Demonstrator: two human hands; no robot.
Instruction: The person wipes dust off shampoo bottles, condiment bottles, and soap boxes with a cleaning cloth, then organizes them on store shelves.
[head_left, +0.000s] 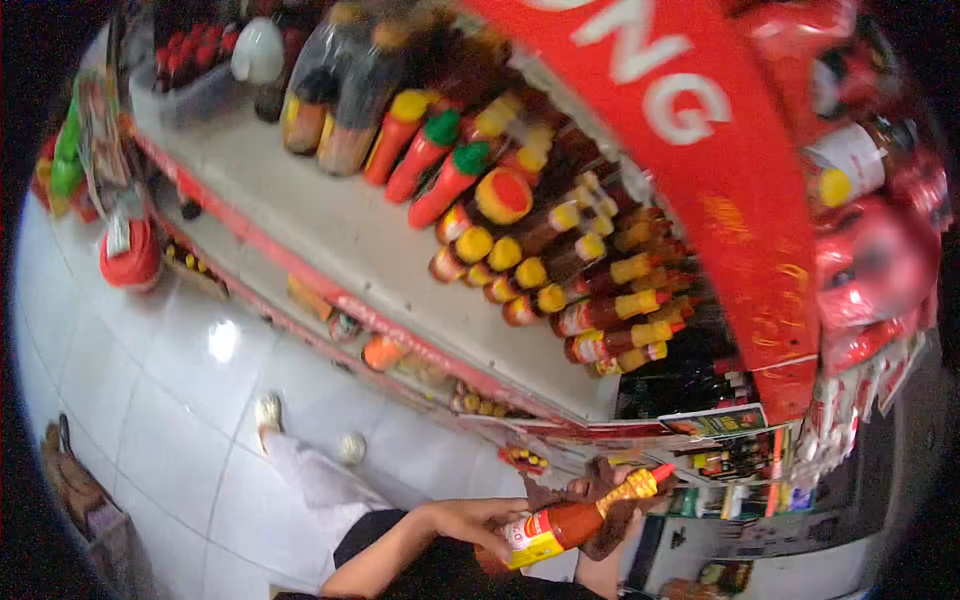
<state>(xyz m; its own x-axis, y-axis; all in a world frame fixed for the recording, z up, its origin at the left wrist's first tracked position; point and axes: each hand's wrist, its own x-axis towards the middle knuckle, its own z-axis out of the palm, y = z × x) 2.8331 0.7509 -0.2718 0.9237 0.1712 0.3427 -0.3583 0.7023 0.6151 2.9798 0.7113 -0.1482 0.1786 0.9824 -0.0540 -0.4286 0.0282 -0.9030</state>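
Observation:
My left hand [468,522] is wrapped round the lower part of a sauce bottle [572,522]. The bottle is filled with red-brown sauce and has a yellow and white label, a yellow neck wrap and a red tip. It lies tilted, neck toward the upper right. Behind and around its neck is a crumpled brown cloth [605,540]. My right hand [580,488] is at this cloth and closed on it, mostly hidden by the cloth and bottle. Similar sauce bottles [590,345] stand in rows on the white shelf [290,220] ahead.
Red-sauce bottles with green caps [440,185] and large dark bottles [345,120] share the shelf. A red sign [690,130] arches above. Red packets [870,260] hang at the right. A red container [130,255] stands at the left on the white tiled floor [170,400].

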